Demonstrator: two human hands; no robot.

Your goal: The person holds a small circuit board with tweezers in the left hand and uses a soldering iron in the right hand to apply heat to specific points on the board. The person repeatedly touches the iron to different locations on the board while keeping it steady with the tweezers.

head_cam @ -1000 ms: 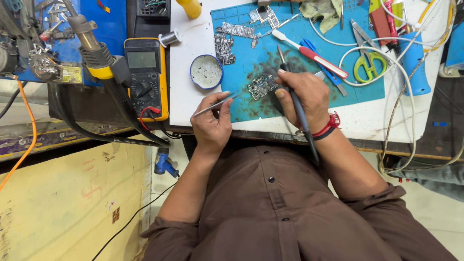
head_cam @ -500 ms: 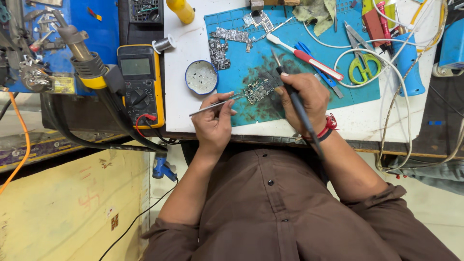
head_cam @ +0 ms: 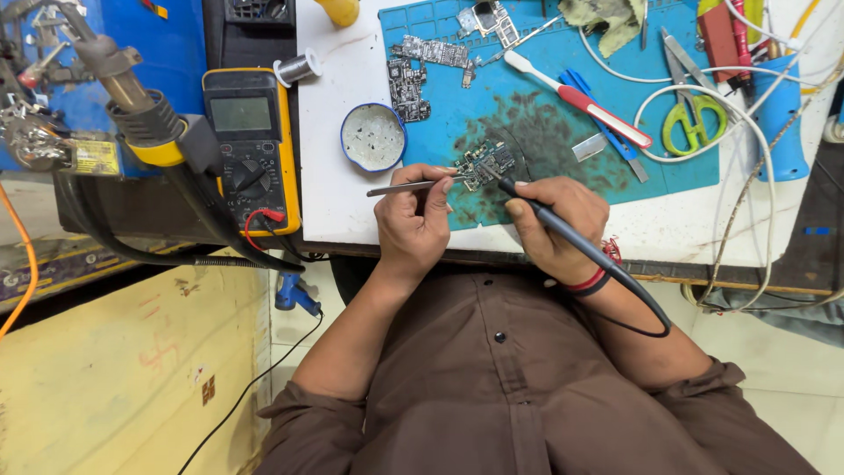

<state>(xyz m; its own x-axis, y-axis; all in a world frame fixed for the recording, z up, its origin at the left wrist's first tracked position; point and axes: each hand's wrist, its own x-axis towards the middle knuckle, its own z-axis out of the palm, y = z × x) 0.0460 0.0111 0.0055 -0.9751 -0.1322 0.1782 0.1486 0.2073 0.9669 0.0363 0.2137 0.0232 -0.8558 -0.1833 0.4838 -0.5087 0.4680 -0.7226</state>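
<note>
**Soldering a small circuit board on a blue mat**

Your left hand (head_cam: 413,220) has its fingers clenched around metal tweezers (head_cam: 413,186), tips at a small circuit board (head_cam: 483,163). Your right hand (head_cam: 558,220) grips a black soldering iron (head_cam: 563,233), its tip touching the board. The board lies on the blue mat (head_cam: 686,167) on the white counter (head_cam: 343,202), beside a round tin (head_cam: 374,137).

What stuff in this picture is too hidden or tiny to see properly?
Head view only:
- Soldering iron tip's contact with the small circuit board: too small.
- Tweezers grip end: hidden by left hand.
- Yellow handle: cut off by the top edge.
- Multimeter screen: unreadable.
</note>
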